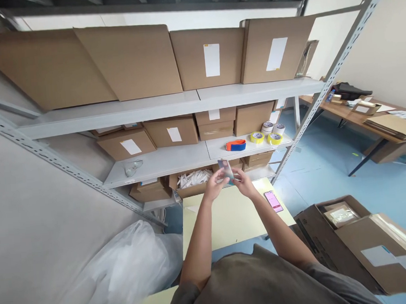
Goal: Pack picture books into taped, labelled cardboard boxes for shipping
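Observation:
Between both hands, above the far edge of a pale yellow table (228, 215), is a small flat box-like pack (226, 168) with a bluish printed face. My left hand (216, 184) grips its left side, fingers wrapped round the edge. On the other side, my right hand (242, 182) has its fingers closed on the right edge. The pack is held tilted, and its exact kind is too small to read. A phone (273, 201) with a lit pink screen lies on the table to the right of my right forearm.
Cardboard boxes (210, 59) line the grey shelf rack (172, 108) ahead. Yellow tape rolls (257, 137) and an orange-and-blue tape dispenser (236, 145) sit on its middle shelf. Plastic wrapping (127, 264) lies at left; large cartons (362, 238) stand at right.

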`<action>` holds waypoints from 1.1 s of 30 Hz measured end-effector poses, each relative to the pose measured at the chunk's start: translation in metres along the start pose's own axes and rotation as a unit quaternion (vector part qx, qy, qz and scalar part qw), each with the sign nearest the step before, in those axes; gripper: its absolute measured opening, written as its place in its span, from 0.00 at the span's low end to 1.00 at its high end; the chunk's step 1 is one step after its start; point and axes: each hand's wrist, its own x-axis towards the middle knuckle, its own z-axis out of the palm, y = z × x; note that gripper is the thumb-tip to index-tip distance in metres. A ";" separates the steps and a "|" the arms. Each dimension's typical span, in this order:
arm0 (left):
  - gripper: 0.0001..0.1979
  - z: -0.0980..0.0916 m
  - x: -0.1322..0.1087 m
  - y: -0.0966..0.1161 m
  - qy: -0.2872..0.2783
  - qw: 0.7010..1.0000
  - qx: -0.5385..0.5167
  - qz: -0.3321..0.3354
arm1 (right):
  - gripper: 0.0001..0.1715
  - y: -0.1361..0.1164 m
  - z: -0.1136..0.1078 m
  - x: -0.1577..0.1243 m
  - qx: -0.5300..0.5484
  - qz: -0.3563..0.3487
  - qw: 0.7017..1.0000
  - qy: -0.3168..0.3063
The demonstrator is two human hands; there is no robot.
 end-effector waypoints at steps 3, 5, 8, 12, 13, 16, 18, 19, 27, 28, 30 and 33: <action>0.37 0.018 -0.003 0.007 -0.027 0.998 -0.047 0.015 | 0.33 -0.001 0.001 -0.005 -0.054 -0.053 0.997 -0.033; 0.36 0.017 -0.002 0.011 -0.027 0.998 -0.062 0.007 | 0.31 0.002 -0.003 -0.007 -0.063 -0.070 0.995 -0.024; 0.37 0.004 0.001 0.014 -0.037 0.994 -0.105 -0.024 | 0.31 0.007 -0.018 -0.002 -0.033 -0.027 0.997 0.068; 0.41 -0.006 0.005 0.013 -0.038 0.985 -0.161 -0.055 | 0.37 0.009 -0.037 0.005 0.079 0.076 0.992 0.063; 0.42 -0.005 0.005 0.011 -0.034 0.985 -0.162 -0.056 | 0.36 0.008 -0.039 0.005 0.100 0.087 0.990 0.049; 0.43 -0.002 0.006 0.007 -0.018 0.988 -0.146 -0.053 | 0.32 0.003 -0.042 0.004 0.128 0.102 0.985 0.047; 0.43 -0.002 0.006 0.004 -0.013 0.991 -0.124 -0.057 | 0.31 0.001 -0.042 0.002 0.131 0.112 0.983 0.059; 0.43 -0.002 0.006 0.002 -0.013 0.992 -0.113 -0.061 | 0.30 0.001 -0.042 0.002 0.130 0.116 0.982 0.065; 0.39 -0.010 0.007 -0.018 -0.009 0.991 -0.075 -0.111 | 0.28 0.019 -0.044 -0.001 0.129 0.147 0.978 0.070; 0.38 -0.010 0.007 -0.022 -0.004 0.991 -0.067 -0.119 | 0.28 0.023 -0.045 -0.001 0.126 0.151 0.978 0.069; 0.35 -0.011 0.006 -0.031 0.007 0.989 -0.051 -0.135 | 0.28 0.034 -0.047 -0.002 0.118 0.161 0.977 0.069; 0.33 -0.011 0.001 -0.053 0.018 0.985 -0.037 -0.167 | 0.29 0.056 -0.050 -0.005 0.117 0.196 0.972 0.054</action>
